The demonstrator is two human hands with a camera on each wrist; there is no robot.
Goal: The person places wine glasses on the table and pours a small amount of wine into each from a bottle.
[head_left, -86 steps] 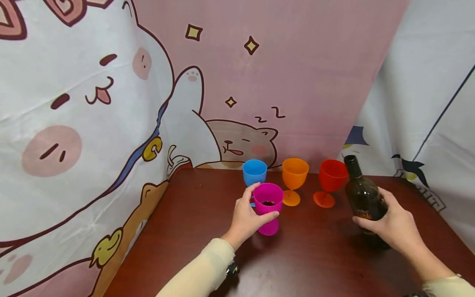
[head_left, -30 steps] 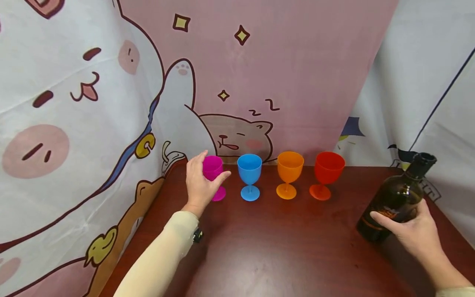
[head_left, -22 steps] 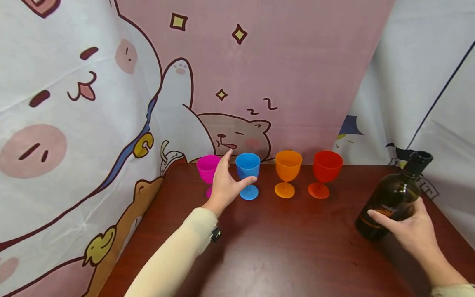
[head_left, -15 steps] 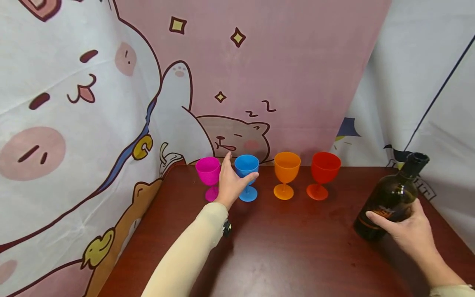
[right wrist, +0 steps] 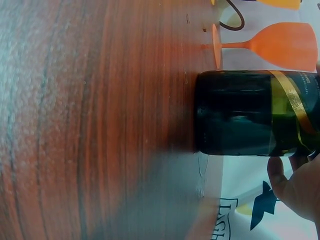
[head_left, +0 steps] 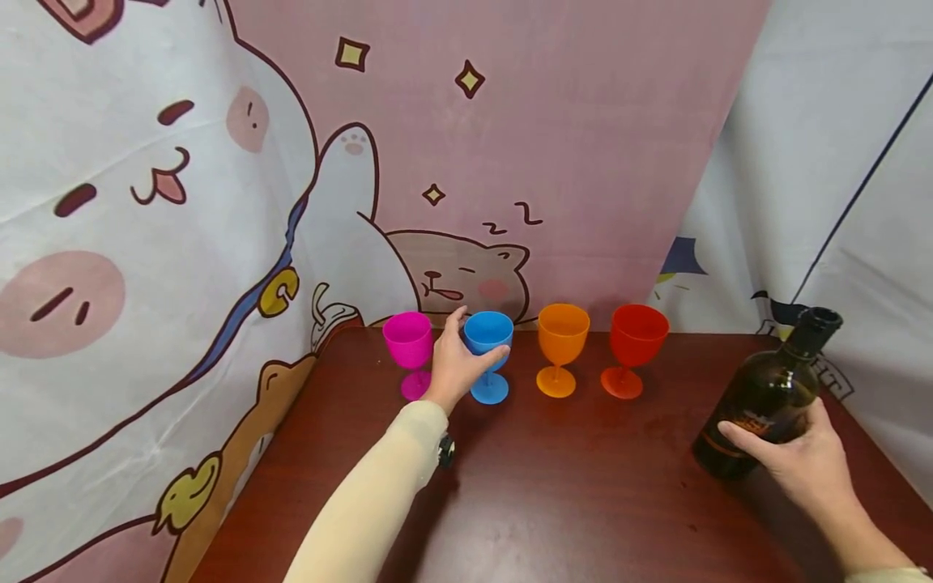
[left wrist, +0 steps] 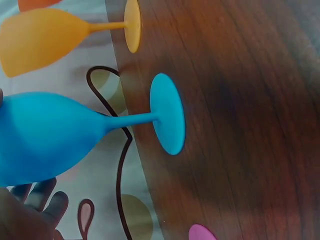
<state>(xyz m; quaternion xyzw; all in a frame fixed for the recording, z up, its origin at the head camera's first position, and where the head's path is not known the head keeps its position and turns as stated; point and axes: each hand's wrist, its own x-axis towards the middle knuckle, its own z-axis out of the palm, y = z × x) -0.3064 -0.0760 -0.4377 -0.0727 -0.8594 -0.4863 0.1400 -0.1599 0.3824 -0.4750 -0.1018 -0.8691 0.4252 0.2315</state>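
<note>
My left hand (head_left: 453, 364) is at the bowl of a blue plastic goblet (head_left: 490, 334), thumb across the front and fingers round the left and back. In the left wrist view the goblet's round foot (left wrist: 167, 114) is at the tabletop, and fingertips (left wrist: 56, 204) show beside the bowl. My right hand (head_left: 805, 461) grips a dark green wine bottle (head_left: 774, 387) round its body, thumb on the near side. The bottle's uncapped neck points up; its base appears to be on the table in the right wrist view. The blue goblet's inside is too small to make out.
A magenta goblet (head_left: 408, 340) stands just left of my left hand. To the right of the blue one stand an orange goblet (head_left: 563, 334) and a red goblet (head_left: 639, 335), in a row along the back of the brown table (head_left: 554, 502). A cartoon-printed cloth (head_left: 583, 146) hangs behind.
The magenta goblet went from my left hand's hold to the row's left end and was let go. My left hand then moved right onto the blue goblet. The bottle shifted right.
</note>
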